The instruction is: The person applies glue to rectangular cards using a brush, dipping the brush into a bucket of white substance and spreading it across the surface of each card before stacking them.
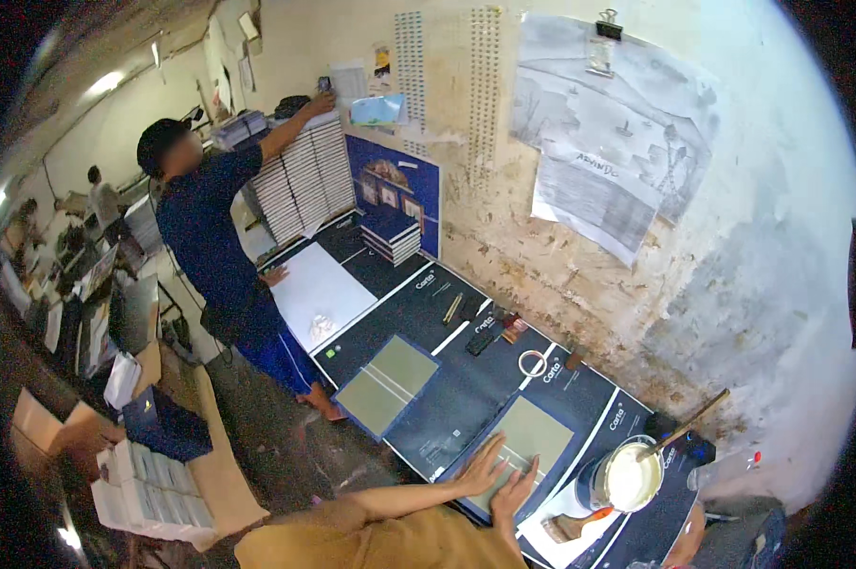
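My left hand (pixel 482 467) lies flat with fingers stretched out on a book cover (pixel 540 429), made of grey-green boards on a dark blue sheet. Close beside it, my right hand (pixel 513 493) rests on the same cover near its lower right part, its fingers extended. Neither hand grips anything. Right of the hands stands a bucket of white paste (pixel 629 482), with a wooden stick (pixel 691 422) leaning out of it. A wide brush (pixel 576 524) with an orange handle lies on white paper in front of the bucket.
Another board-lined cover (pixel 380 387) lies farther left on the dark table. A tape roll (pixel 532 363) and small tools sit near the wall. A co-worker (pixel 205 223) stands at the far end beside stacked books (pixel 304 175). An open carton (pixel 224 474) stands at lower left.
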The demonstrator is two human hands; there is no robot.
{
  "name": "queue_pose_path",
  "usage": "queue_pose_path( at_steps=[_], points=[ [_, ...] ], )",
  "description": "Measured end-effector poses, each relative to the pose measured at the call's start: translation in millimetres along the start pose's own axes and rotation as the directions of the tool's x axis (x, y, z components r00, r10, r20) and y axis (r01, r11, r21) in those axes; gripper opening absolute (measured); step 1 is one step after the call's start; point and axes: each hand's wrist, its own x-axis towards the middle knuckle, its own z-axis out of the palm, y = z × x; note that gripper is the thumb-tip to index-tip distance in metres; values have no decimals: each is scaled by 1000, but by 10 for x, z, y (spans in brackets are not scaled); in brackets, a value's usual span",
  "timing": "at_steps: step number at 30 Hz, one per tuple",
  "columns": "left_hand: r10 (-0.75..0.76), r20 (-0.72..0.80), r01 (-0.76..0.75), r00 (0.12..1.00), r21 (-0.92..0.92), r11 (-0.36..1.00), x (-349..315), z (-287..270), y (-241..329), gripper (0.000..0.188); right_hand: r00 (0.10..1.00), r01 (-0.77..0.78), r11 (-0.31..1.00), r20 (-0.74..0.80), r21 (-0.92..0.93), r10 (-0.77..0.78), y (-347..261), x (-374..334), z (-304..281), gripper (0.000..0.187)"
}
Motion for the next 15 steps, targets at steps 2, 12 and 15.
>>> queue_pose_path(
  at_steps=[2,12,15],
  points=[
    [15,-16,-15,1000,23,1000,-7,13,-15,61,1000,5,1000,8,-6,-5,-8,-13,1,66],
    [24,158,-2,987,-140,990,-64,37,-223,65,998,-59,994,-17,-87,58,58,0,135,58],
    [-26,211,66,977,-184,981,-177,-99,-349,70,994,-92,991,43,-95,97,-11,-38,119,61]
  ],
)
